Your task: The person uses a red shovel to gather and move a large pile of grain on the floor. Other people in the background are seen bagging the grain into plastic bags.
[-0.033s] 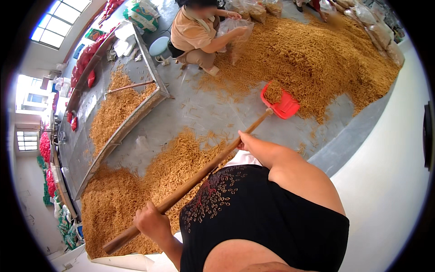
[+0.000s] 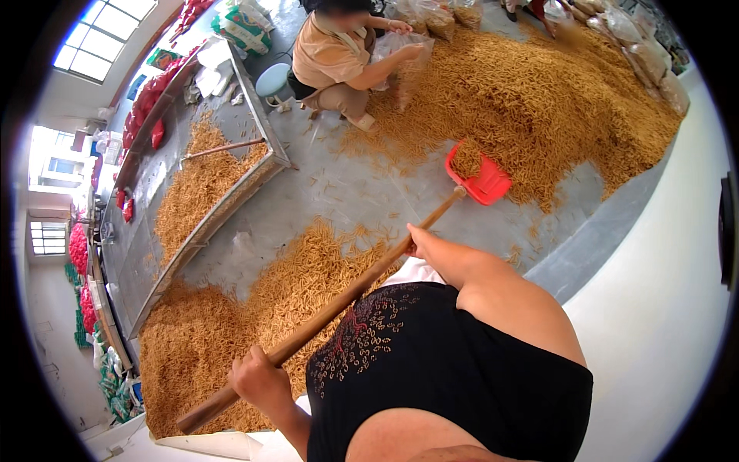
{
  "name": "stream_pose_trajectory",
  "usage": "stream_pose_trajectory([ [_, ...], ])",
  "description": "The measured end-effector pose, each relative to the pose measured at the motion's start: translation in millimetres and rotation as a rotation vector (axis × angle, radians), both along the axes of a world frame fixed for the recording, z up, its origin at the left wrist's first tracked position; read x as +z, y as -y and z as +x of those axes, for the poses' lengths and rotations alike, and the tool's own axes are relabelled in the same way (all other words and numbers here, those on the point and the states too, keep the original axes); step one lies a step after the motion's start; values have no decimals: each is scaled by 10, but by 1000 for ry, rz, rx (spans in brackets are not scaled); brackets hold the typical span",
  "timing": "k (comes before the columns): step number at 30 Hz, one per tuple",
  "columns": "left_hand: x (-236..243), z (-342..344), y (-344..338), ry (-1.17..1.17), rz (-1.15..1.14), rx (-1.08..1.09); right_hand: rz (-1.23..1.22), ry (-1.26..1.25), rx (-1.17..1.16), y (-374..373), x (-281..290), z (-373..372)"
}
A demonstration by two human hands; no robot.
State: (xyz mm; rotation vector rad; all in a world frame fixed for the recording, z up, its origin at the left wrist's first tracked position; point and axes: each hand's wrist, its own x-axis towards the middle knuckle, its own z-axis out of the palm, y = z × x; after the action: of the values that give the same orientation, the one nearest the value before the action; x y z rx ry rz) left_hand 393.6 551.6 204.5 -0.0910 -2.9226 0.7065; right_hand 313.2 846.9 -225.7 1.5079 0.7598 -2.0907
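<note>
Both your hands are wrapped around the wooden handle of 1 shovel (image 2: 323, 316): your left hand (image 2: 260, 380) near its butt end, your right hand (image 2: 416, 242) farther forward. Its red blade (image 2: 494, 183) sits at the edge of a large pile of tan sticks (image 2: 531, 92), with some sticks in it. Beyond, 1 crouching co-worker (image 2: 327, 54) holds a clear bag (image 2: 403, 71). The green-and-white bag (image 2: 240, 32) behind the metal-rimmed table (image 2: 254, 100) bears print too small to read.
</note>
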Motion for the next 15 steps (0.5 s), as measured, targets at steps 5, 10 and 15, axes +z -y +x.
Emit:
stream_pose_trajectory([
  [5,117,-34,-164,24,-3,85,55,169,-32,-10,-133,-167],
  [10,-20,-140,-107,18,38,150,48,80,594,-246,-366,-113],
  [15,-559,59,402,41,64,291,505,-141,1231,-636,-74,-232],
])
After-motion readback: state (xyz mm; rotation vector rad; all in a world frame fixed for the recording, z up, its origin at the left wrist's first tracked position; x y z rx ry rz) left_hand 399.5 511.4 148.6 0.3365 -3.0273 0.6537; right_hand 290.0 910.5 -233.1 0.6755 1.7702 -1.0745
